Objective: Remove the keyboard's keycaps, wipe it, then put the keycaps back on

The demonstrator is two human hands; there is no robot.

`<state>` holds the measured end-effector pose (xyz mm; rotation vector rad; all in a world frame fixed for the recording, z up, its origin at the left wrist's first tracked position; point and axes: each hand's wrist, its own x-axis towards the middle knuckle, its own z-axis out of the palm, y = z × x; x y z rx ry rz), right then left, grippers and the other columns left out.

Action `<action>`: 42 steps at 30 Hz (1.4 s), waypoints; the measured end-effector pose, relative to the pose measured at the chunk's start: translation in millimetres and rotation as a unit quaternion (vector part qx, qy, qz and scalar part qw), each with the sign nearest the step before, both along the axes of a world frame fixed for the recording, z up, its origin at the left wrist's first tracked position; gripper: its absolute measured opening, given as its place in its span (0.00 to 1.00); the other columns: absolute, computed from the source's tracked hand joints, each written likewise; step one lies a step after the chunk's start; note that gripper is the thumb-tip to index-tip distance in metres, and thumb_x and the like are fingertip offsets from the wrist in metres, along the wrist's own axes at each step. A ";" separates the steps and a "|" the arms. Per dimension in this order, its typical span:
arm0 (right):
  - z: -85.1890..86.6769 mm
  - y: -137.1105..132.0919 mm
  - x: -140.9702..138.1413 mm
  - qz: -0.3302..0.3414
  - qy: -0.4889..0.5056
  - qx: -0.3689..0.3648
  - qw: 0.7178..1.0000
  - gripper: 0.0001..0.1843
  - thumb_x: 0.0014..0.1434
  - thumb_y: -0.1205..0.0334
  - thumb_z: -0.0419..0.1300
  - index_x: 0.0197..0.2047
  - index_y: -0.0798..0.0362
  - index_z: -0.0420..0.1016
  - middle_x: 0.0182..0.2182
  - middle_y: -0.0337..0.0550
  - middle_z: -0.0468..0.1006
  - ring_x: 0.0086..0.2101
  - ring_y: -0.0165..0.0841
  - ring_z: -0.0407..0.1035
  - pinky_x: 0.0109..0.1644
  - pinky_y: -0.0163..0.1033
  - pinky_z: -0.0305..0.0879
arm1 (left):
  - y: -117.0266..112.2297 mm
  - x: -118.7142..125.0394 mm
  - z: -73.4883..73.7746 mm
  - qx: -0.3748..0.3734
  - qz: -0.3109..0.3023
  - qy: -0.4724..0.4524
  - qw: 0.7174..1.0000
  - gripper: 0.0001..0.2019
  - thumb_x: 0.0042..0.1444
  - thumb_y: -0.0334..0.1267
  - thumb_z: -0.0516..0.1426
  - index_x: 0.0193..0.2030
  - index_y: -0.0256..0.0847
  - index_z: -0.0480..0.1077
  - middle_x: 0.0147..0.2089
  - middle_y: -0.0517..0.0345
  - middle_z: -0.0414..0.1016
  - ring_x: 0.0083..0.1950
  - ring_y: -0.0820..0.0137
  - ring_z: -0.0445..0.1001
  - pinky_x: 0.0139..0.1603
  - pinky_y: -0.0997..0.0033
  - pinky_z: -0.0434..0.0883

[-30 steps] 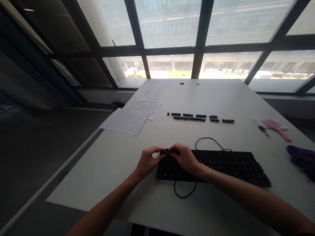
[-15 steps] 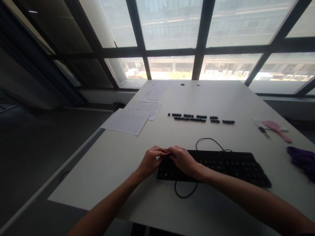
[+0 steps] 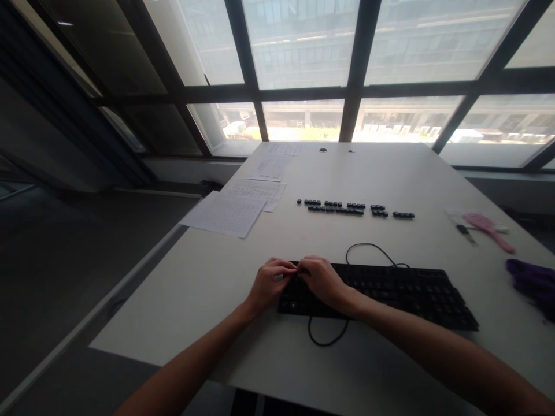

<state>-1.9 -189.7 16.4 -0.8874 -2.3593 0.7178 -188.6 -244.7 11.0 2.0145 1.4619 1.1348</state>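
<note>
A black keyboard (image 3: 399,294) lies on the white table, its cable looping out behind it and in front of it. Over its upper left corner, my left hand (image 3: 272,280) is closed, with thumb and fingertips pinched together. My right hand (image 3: 319,277) rests across the left part of the keyboard, its fingers curled down and meeting the left fingertips. Whatever sits between the fingertips is too small and dark to make out. Beyond the keyboard, loose black keycaps (image 3: 349,211) stand in short rows on the table.
Printed paper sheets (image 3: 223,214) lie along the table's left side. At the right are a pink hairbrush (image 3: 488,230), a small dark-headed tool (image 3: 466,234) and a purple cloth (image 3: 531,283). Windows (image 3: 303,118) rise behind the table's far edge (image 3: 381,143).
Both hands stay at the keyboard's upper left corner, with only slight finger movement. The whole view has shifted a little.
</note>
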 end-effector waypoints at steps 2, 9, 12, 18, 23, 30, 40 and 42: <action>-1.4 -1.1 1.2 0.005 -0.010 0.015 1.000 0.08 0.62 0.73 0.60 0.34 0.54 0.79 0.32 0.44 0.80 0.34 0.34 0.72 0.41 0.37 0.65 | -1.1 -2.0 2.5 0.012 -0.018 0.031 0.999 0.08 0.61 0.31 0.59 0.41 0.44 0.81 0.43 0.53 0.81 0.47 0.64 0.75 0.50 0.61 0.75; 0.3 -16.9 11.7 0.033 -0.055 0.117 0.991 0.08 0.66 0.65 0.59 0.43 0.54 0.80 0.41 0.48 0.81 0.48 0.40 0.69 0.55 0.46 0.65 | -8.6 -4.4 2.9 0.080 -0.032 0.153 0.985 0.11 0.61 0.30 0.58 0.47 0.44 0.79 0.48 0.54 0.80 0.51 0.62 0.72 0.56 0.55 0.71; 2.0 -24.4 14.0 0.023 -0.066 0.118 0.991 0.09 0.66 0.64 0.59 0.46 0.55 0.79 0.45 0.49 0.80 0.50 0.42 0.68 0.57 0.49 0.63 | -11.5 -1.6 -0.7 0.087 -0.035 0.164 0.982 0.10 0.61 0.30 0.57 0.46 0.43 0.78 0.48 0.54 0.80 0.51 0.61 0.72 0.56 0.55 0.70; 14.3 -22.5 17.8 0.013 -0.029 0.071 0.997 0.07 0.64 0.62 0.62 0.43 0.53 0.80 0.52 0.49 0.75 0.52 0.41 0.66 0.58 0.47 0.65 | -5.6 0.2 2.7 0.051 -0.011 0.109 0.993 0.07 0.62 0.32 0.58 0.44 0.42 0.77 0.47 0.53 0.79 0.50 0.64 0.73 0.55 0.59 0.72; 21.5 49.7 25.1 -0.069 0.001 0.073 0.995 0.09 0.64 0.66 0.61 0.47 0.54 0.78 0.43 0.47 0.80 0.47 0.39 0.69 0.54 0.44 0.65 | 66.9 -7.8 19.2 0.045 0.030 0.059 0.997 0.09 0.62 0.36 0.60 0.48 0.42 0.77 0.44 0.54 0.80 0.40 0.68 0.77 0.43 0.67 0.75; 16.5 179.9 18.0 -0.167 -0.134 0.123 0.969 0.10 0.65 0.68 0.59 0.45 0.54 0.81 0.42 0.49 0.82 0.46 0.40 0.69 0.51 0.40 0.61 | 214.3 0.5 15.2 0.006 0.047 0.119 0.992 0.11 0.55 0.31 0.64 0.45 0.40 0.80 0.43 0.51 0.82 0.37 0.68 0.78 0.44 0.68 0.75; -0.4 215.4 -2.1 -0.143 -0.191 0.120 0.964 0.12 0.65 0.69 0.55 0.39 0.53 0.82 0.39 0.53 0.83 0.47 0.42 0.68 0.52 0.43 0.55 | 266.9 14.6 -8.7 -0.010 0.011 0.151 0.988 0.10 0.53 0.30 0.63 0.41 0.44 0.83 0.40 0.57 0.84 0.40 0.66 0.79 0.47 0.70 0.72; -2.0 215.8 -4.8 -0.139 -0.190 0.117 0.965 0.12 0.65 0.69 0.55 0.39 0.54 0.81 0.39 0.52 0.82 0.46 0.41 0.69 0.51 0.42 0.56 | 268.0 15.3 -11.1 -0.010 0.014 0.147 0.989 0.09 0.53 0.29 0.63 0.39 0.44 0.83 0.39 0.56 0.84 0.40 0.66 0.79 0.47 0.71 0.72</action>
